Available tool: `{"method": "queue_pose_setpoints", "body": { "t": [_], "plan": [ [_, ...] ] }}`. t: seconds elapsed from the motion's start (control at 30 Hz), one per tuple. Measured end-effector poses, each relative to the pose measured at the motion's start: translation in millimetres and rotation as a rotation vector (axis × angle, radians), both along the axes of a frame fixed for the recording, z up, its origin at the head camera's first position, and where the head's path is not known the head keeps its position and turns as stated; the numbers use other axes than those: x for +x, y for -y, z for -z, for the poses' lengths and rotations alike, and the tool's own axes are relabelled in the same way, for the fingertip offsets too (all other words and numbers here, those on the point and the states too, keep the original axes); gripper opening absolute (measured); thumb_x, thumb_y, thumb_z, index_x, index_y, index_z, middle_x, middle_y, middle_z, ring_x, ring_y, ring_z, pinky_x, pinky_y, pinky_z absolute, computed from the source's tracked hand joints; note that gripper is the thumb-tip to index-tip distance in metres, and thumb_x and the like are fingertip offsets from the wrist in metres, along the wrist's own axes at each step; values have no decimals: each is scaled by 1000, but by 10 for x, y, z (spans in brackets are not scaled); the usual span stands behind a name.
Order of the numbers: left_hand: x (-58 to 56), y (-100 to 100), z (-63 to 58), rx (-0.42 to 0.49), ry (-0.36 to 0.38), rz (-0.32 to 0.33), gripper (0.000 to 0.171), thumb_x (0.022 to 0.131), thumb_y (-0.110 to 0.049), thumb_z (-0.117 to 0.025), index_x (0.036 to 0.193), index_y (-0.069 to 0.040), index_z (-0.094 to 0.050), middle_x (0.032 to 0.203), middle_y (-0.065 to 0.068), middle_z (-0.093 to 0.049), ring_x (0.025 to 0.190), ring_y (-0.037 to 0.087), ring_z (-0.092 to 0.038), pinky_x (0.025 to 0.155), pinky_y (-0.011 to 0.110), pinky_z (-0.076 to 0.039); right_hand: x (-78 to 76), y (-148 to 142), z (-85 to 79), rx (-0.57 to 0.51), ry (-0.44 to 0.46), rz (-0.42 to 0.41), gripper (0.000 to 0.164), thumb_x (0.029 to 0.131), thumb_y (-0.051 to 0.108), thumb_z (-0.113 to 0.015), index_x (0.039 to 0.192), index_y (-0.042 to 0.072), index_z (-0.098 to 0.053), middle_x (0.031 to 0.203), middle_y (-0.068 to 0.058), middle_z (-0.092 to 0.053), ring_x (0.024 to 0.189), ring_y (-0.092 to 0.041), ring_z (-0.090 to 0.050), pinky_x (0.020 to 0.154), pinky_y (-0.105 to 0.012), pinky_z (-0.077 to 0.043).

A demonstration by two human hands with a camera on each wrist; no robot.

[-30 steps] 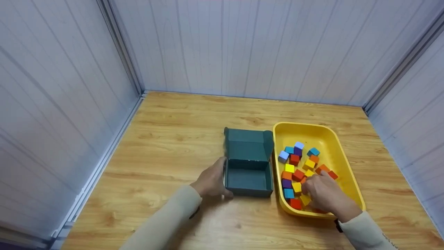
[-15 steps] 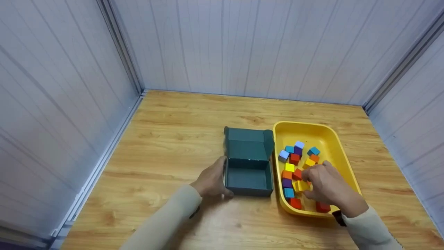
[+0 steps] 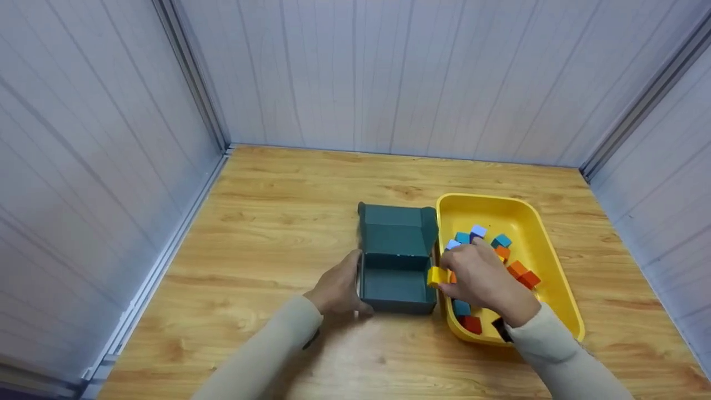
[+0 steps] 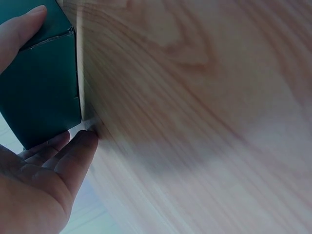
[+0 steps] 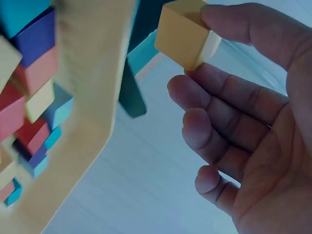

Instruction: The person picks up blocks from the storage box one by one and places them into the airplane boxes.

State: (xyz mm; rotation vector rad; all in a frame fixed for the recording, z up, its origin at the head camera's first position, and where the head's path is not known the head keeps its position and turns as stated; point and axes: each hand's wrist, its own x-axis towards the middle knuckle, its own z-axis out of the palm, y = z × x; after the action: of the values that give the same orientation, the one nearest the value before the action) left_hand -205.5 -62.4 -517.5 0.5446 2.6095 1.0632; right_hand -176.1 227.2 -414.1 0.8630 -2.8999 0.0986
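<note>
A dark green cardboard box (image 3: 397, 305) stands with its lid folded back, and its bare bottom shows. My left hand (image 3: 338, 286) holds it at the front left corner, the thumb lying on its front. In the left wrist view, fingers and thumb (image 4: 24, 27) lie on different sides of the box. Between thumb and fingertips, my right hand (image 3: 480, 275) pinches a yellow cube (image 5: 183, 34) over the box's right edge. Below that hand is a yellow tray (image 3: 560, 278) of coloured cubes, partly hidden by hand and sleeve.
Tray and box stand side by side on a wood-grain table (image 3: 278, 222). Among the loose cubes are an orange one (image 3: 517, 269), a teal one (image 3: 501, 240) and a red one (image 3: 472, 324). Pale panel walls (image 3: 355, 78) close off the back and both sides.
My right hand has picked the yellow cube out of the tray and carried it left to the box's right edge. The left hand and the box have stayed in place.
</note>
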Motion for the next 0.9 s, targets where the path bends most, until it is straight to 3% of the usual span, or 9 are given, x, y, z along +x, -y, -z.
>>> {"method": "queue_pose_setpoints", "body": {
  "t": [0.17, 0.43, 0.9],
  "plan": [
    [3, -4, -7, -12, 1, 6, 127, 62, -28, -101, 160, -15, -21, 152, 7, -46, 132, 27, -50, 111, 47, -42, -91, 237, 28, 44, 7, -4, 33, 76, 40, -91, 80, 13, -73, 66, 5, -60, 65, -17, -52, 65, -33, -30],
    [-12, -17, 3, -10, -13, 13, 129, 59, -26, -102, 159, -14, -21, 151, 6, -47, 131, 25, -51, 112, 45, -42, -221, 555, 158, 140, 15, -26, 31, 80, 36, -87, 84, 8, -75, 67, 0, -63, 67, -20, -56, 65, -33, -34],
    [-20, -17, 1, -21, 0, 12, 124, 61, -23, -100, 158, -11, -24, 152, 9, -48, 135, 23, -49, 115, 43, -38, -428, 985, 362, 295, 100, -26, 22, 92, 26, -76, 90, 4, -76, 70, -4, -63, 69, -23, -54, 77, -36, -43]
  ]
}}
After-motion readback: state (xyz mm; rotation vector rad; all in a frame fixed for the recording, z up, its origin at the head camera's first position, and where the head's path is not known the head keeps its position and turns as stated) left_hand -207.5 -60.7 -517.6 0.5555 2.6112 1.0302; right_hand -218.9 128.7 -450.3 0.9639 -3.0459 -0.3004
